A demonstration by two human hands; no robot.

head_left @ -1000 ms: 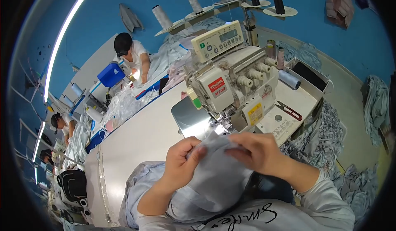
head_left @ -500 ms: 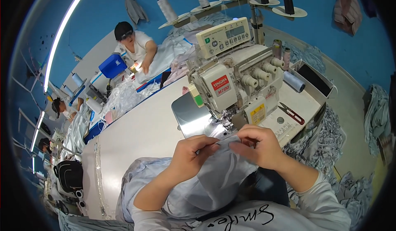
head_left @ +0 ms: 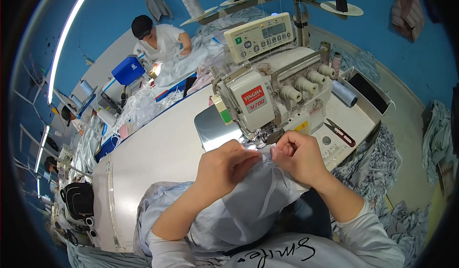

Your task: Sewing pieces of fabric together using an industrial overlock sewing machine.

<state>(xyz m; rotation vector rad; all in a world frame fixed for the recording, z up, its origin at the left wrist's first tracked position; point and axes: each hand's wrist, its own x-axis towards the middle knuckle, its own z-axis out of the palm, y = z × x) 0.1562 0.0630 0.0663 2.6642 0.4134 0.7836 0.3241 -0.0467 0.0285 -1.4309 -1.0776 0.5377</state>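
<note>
both hands, left hand (head_left: 224, 165) and right hand (head_left: 299, 155), moved closer, pinching one grey cloth (head_left: 258, 206).

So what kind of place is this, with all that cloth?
Most likely a clothing factory's sewing room. An industrial sewing machine sits before the person, whose left hand and right hand hold pale fabric. Thread cones stand above; another worker sews nearby.

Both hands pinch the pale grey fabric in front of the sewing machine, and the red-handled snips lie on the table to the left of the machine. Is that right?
Not quite. The head view shows both the left hand and the right hand pinching the pale grey fabric in front of the sewing machine, but the red-handled snips lie on the table to the machine's right, not its left.
</note>
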